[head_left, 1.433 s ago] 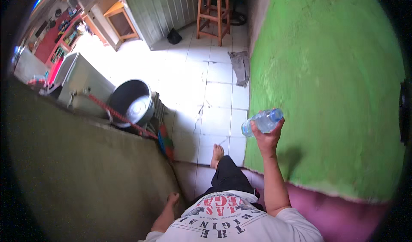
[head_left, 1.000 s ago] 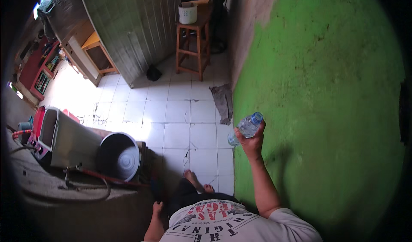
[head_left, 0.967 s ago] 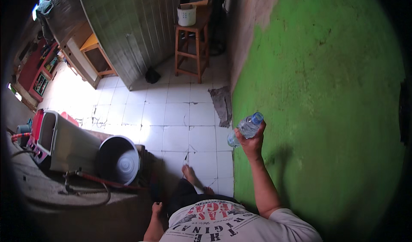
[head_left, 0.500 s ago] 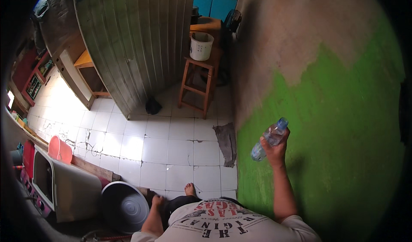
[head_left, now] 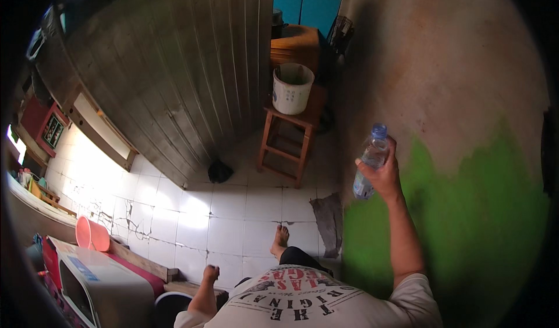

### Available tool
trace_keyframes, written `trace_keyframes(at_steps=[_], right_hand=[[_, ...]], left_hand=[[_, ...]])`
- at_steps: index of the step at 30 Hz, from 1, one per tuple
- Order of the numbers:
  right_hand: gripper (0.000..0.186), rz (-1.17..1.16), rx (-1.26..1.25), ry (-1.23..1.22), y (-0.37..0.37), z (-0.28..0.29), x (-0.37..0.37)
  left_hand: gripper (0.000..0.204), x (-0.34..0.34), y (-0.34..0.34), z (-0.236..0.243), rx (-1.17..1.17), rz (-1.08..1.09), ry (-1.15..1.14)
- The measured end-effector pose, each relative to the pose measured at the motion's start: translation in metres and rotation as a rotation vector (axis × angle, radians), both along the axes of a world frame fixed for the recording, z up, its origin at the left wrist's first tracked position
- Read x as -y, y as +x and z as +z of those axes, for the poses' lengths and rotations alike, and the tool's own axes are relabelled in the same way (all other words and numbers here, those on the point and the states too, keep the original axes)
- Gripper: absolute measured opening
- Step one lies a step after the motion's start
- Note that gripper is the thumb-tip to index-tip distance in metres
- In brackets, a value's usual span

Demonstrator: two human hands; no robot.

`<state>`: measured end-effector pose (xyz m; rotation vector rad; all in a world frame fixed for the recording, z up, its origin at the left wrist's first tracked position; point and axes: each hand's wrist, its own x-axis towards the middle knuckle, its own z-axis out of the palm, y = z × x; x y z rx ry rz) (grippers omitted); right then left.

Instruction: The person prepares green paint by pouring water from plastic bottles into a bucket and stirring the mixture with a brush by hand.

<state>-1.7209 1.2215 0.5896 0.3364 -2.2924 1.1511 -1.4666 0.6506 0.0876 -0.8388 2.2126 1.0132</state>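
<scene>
And forward we go: since a moment ago the wooden stool [head_left: 314, 105] and the white pail [head_left: 293, 93] on it have come nearer in view, while the dark basin [head_left: 169, 309] has slipped to the lower edge. The clear plastic bottle [head_left: 375, 150] stands straighter now, blue top up, tilted only slightly; it's being carried along, resting on nothing. The right hand [head_left: 384, 175] has it, fingers wrapped round the middle, thumb across the near side, out in front of the right-hand wall [head_left: 460, 66]. Down on the left, the left hand [head_left: 211, 273] hangs near the body with nothing visible in it; it's small and turned away, so I can't tell how far its fingers are closed.

Underfoot, white tiled floor [head_left: 228, 207], cracked in places, a bare foot [head_left: 280, 238] planted on it and a grey cloth [head_left: 328, 222] lying by the wall. That wall is green below, bare brownish above. Across the way stands a ribbed panel [head_left: 163, 89], a black bundle [head_left: 219, 171] at its foot; lower left, a pink tub [head_left: 92, 233] sits beside a pale washing machine [head_left: 116, 290].
</scene>
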Motion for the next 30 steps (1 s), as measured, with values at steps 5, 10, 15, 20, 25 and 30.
trace_keyframes(at_steps=[5, 10, 15, 20, 25, 30], right_hand=[[0.073, -0.009, 0.151, 0.094, -0.122, 0.010, 0.008], [0.074, 0.057, 0.167, 0.180, -0.231, 0.001, 0.003], [0.075, 0.059, 0.321, 0.253, -0.313, -0.016, -0.006], [0.083, 0.036, 0.517, 0.495, -0.368, -0.032, -0.011], [0.089, 0.032, 0.776, 0.581, -0.402, -0.035, -0.007], [0.090, 0.066, 0.885, 0.556, -0.423, -0.041, -0.008]], left_hand=[[0.031, -0.007, -0.040, 0.038, 0.284, 0.242, 0.204], [0.029, -0.012, -0.142, 0.039, 0.114, 0.204, 0.155], [0.034, -0.030, -0.255, 0.016, 0.032, 0.060, 0.140], [0.022, -0.021, -0.365, -0.054, 0.018, -0.113, 0.139], [0.023, -0.024, -0.475, -0.094, -0.239, -0.627, 0.042], [0.023, -0.007, -0.542, -0.098, -0.365, -0.391, 0.190]])
